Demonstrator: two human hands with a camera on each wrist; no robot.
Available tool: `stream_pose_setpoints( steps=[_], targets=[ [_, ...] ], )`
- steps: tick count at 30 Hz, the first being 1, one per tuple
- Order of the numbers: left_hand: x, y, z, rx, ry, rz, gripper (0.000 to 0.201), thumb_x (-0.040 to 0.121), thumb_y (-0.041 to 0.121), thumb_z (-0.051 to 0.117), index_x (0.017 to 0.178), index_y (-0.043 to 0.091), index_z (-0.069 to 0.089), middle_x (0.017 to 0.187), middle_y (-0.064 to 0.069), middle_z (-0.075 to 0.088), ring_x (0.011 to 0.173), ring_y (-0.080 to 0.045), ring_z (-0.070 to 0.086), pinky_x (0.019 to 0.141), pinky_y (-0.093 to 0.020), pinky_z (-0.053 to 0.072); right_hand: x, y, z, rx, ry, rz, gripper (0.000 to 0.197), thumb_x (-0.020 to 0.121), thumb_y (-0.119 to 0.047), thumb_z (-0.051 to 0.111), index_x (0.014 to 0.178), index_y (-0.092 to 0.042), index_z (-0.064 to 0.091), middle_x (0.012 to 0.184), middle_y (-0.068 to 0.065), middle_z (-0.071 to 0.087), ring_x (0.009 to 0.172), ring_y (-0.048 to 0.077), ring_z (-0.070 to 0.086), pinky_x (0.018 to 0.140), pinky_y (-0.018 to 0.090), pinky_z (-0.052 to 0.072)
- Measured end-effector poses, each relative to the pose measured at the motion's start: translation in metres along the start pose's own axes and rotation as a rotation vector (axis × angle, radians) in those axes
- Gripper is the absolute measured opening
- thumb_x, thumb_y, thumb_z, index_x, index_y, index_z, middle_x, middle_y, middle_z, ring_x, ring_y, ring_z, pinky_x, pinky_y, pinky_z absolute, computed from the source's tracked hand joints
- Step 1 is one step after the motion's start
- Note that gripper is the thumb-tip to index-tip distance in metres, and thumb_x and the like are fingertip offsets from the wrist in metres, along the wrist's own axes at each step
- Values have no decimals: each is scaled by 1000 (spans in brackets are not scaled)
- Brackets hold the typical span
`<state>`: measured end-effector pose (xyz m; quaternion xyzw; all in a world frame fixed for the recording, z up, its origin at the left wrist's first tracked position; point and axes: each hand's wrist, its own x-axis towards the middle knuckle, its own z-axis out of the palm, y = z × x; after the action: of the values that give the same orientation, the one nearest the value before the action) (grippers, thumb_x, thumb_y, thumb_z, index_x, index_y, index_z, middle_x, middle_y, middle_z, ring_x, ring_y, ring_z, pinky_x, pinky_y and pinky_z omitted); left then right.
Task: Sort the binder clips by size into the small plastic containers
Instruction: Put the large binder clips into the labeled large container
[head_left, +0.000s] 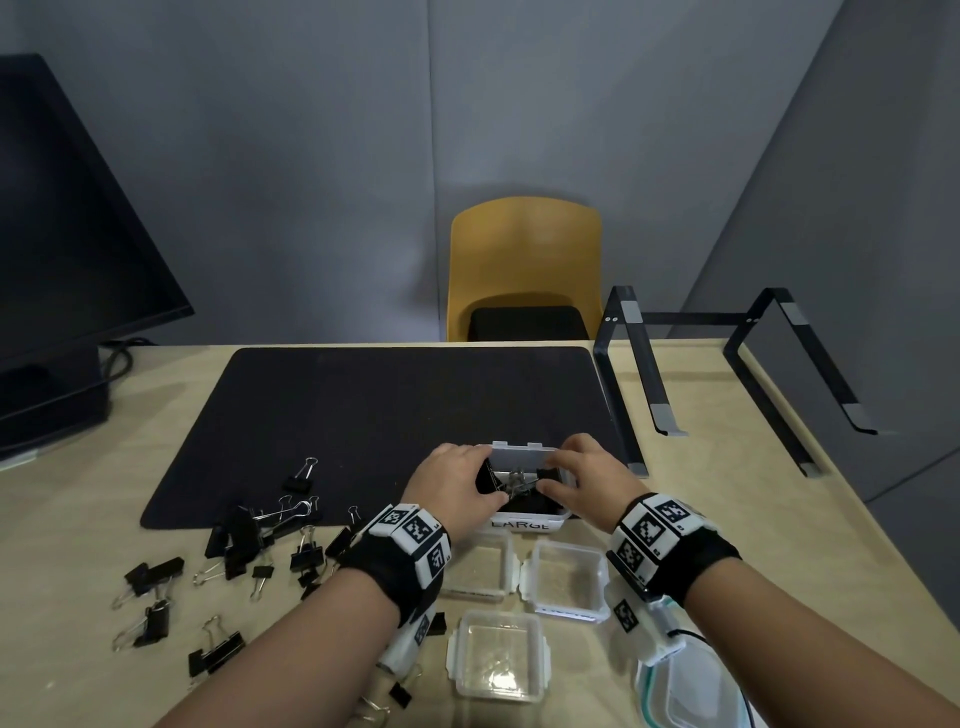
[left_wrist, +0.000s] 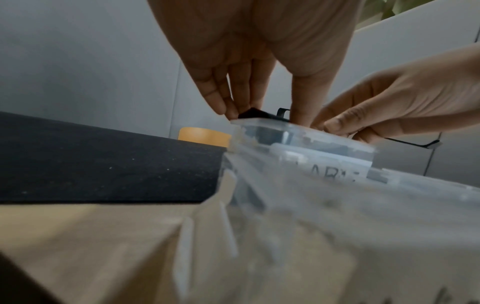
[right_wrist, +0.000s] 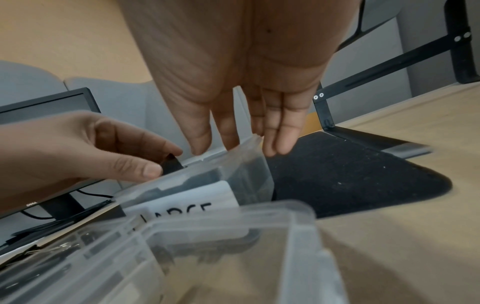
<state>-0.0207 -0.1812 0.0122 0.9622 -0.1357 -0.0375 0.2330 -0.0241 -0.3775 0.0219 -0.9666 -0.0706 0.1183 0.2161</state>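
A clear plastic container labelled LARGE (head_left: 519, 525) stands at the near edge of the black mat, with several black clips inside. My left hand (head_left: 491, 478) pinches a large black binder clip (head_left: 488, 475) between thumb and fingers at the container's left rim. The left wrist view shows the clip (left_wrist: 250, 114) just above the container's rim (left_wrist: 324, 164). My right hand (head_left: 558, 467) holds the container's right wall, thumb inside and outer fingers (right_wrist: 278, 133) outside. Several loose black binder clips (head_left: 260, 540) of mixed sizes lie on the table to the left.
Three empty clear containers (head_left: 569, 577) sit just in front of the LARGE one. A clear lid (head_left: 685, 691) lies at the bottom right. A black laptop stand (head_left: 639, 374) is at the right, a monitor (head_left: 67, 260) at the left, a yellow chair (head_left: 524, 260) behind the table.
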Motion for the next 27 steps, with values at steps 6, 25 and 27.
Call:
stream_pose_setpoints(
  steps=[6, 25, 27],
  targets=[
    [0, -6, 2, -46, -47, -55, 59, 84, 52, 59, 137, 31, 44, 126, 0, 51, 123, -20, 42, 104, -30, 34, 1, 1, 0, -19, -25, 8, 37, 87, -37, 61, 119, -20, 58, 123, -2, 39, 97, 15, 54, 86, 25, 46],
    [7, -14, 10, 4, 22, 10, 30, 88, 42, 58, 116, 34, 66, 129, 7, 42, 125, -16, 32, 107, -32, 31, 1, 2, 0, -39, -35, 38, 37, 86, -33, 61, 120, -20, 57, 126, -3, 40, 98, 14, 55, 86, 23, 46],
    [7, -17, 10, -24, 1, -28, 29, 86, 40, 60, 114, 34, 66, 136, 5, 38, 130, -17, 28, 109, -33, 30, 0, 5, 1, -46, -52, 40, 37, 87, -29, 60, 123, -21, 55, 127, -1, 43, 104, 16, 55, 88, 24, 45]
  ],
)
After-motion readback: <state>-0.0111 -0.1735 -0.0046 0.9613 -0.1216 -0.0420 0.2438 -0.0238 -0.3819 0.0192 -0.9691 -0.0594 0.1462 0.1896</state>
